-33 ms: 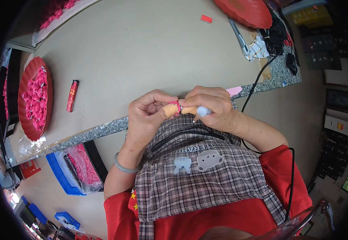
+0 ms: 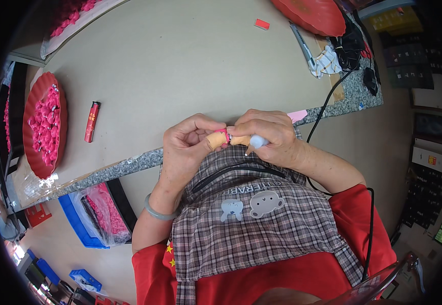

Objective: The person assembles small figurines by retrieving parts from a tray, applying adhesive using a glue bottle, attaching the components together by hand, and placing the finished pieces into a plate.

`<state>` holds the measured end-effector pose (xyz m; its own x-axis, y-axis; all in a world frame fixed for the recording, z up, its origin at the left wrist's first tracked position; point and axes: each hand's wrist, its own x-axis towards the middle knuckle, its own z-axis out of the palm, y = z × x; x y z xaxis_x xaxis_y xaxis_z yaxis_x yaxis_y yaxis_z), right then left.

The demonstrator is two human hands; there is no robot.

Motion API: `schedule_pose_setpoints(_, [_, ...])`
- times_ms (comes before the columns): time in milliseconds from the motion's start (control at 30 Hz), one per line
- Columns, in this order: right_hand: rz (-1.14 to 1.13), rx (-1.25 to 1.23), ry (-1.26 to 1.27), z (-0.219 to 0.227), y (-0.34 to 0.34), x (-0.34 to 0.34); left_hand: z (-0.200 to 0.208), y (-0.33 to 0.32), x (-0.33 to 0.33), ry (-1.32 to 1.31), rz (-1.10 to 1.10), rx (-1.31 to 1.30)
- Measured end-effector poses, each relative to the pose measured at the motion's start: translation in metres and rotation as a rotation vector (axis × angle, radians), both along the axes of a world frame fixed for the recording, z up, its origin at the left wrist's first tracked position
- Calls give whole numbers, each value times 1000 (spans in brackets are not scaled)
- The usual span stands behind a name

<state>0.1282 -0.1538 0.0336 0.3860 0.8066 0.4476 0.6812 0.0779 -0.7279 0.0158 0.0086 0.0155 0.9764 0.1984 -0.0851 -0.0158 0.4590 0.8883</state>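
In front of the plaid apron, my two hands meet at the table's near edge. My left hand (image 2: pixel 185 140) is closed, its thumb and forefinger pinching a small bright pink piece (image 2: pixel 222 132). Tan wrapping covers the left thumb, and similar wrapping shows on a right digit. My right hand (image 2: pixel 272 127) is closed close against the same piece, where a small dark or silvery bit shows. A pale blue rounded thing (image 2: pixel 258 141) pokes out from the right fingers; its kind cannot be made out. Fingers hide most of the pink piece.
A red scalloped tray (image 2: pixel 32 109) of small pink pieces stands at the left, near a red lighter (image 2: pixel 92 122). At the far right lie another red tray (image 2: pixel 315 15), a pen-like tool (image 2: pixel 301 43) and a black cable (image 2: pixel 328 99). A blue bin (image 2: pixel 73 221) sits below the table edge.
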Motion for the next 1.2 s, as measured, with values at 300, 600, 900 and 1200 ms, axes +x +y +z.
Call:
schedule_pose_setpoints(300, [-6, 11, 12, 1, 0, -1, 1, -1, 0, 2, -3, 1])
schedule_pose_setpoints(600, [-24, 0, -10, 1, 1, -1, 0, 0, 1, -12, -1, 23])
schedule_pose_setpoints(900, [-14, 78, -180, 14, 12, 8, -1, -4, -1, -113, 75, -80])
schedule_pose_setpoints(1200, [6, 64, -249, 19, 9, 7, 3, -8, 1, -174, 86, -71])
